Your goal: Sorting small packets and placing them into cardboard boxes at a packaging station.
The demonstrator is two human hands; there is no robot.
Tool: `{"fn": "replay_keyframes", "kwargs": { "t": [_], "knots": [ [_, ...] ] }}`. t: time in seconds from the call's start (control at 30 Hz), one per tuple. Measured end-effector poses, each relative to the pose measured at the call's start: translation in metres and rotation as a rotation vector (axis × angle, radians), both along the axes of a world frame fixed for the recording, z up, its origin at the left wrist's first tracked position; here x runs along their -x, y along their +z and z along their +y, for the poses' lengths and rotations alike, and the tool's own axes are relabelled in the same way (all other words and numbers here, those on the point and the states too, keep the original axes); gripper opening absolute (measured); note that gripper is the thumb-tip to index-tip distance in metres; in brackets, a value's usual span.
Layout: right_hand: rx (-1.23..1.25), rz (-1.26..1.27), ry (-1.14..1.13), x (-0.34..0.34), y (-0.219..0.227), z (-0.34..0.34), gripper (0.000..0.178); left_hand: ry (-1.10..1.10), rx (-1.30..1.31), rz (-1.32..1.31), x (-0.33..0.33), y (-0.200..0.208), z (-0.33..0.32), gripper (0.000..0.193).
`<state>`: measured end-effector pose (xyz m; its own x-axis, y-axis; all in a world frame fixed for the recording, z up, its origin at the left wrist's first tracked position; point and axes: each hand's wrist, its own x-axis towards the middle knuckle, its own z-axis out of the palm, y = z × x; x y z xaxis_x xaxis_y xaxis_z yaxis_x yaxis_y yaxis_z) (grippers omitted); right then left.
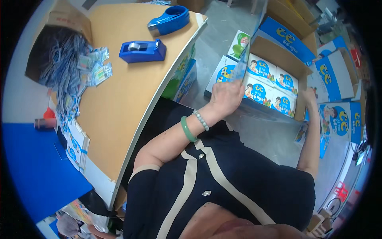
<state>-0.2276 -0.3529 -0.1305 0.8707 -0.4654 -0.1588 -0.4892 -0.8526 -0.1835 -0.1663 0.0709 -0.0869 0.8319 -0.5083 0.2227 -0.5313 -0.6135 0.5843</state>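
Observation:
An open cardboard carton [301, 89] stands in front of me, right of the table, with several small white-and-blue boxes [260, 67] packed inside, printed with cartoon figures. My left hand [227, 97] is closed at its near left corner, on the edge of the blue-printed left flap [240, 71]. A green bangle and a bead bracelet circle that wrist. On the opposite side, my right hand [310, 98] is closed on the carton's right edge; its fingertips are partly hidden. The carton's far flap [284, 40] leans outward.
Left of me, the wooden table [119, 91] bears a blue tape dispenser [142, 51], a second blue dispenser [169, 20] and a tipped carton spilling sachets [65, 63]. More printed cartons [338, 77] stand at the right. Beside the carton's left side are smaller boxes [223, 71].

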Motion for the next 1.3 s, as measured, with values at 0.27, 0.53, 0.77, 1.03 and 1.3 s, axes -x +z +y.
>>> {"fn": "replay_keyframes", "kwargs": {
  "t": [0.27, 0.53, 0.77, 1.03, 1.3],
  "knots": [
    [-0.033, 0.027, 0.108, -0.012, 0.028, -0.025, 0.039, -0.089, 0.128, -0.109, 0.011, -0.004, 0.005, 0.020],
    [0.099, 0.006, 0.243, -0.098, 0.086, 0.065, 0.030, -0.237, 0.064, -0.069, 0.040, 0.027, 0.030, 0.020],
    [0.078, 0.019, 0.405, -0.132, 0.037, 0.075, 0.041, -0.643, 0.052, -0.278, 0.022, 0.033, 0.021, 0.025],
    [-1.063, 0.098, 0.213, -0.139, 0.036, 0.007, 0.064, -0.513, -0.057, -0.292, -0.035, -0.007, -0.001, 0.056],
    [-0.307, 0.303, -0.098, -0.180, 0.029, 0.060, 0.077, -0.492, -0.202, -0.199, -0.071, -0.043, -0.041, 0.045]
  ]
}}
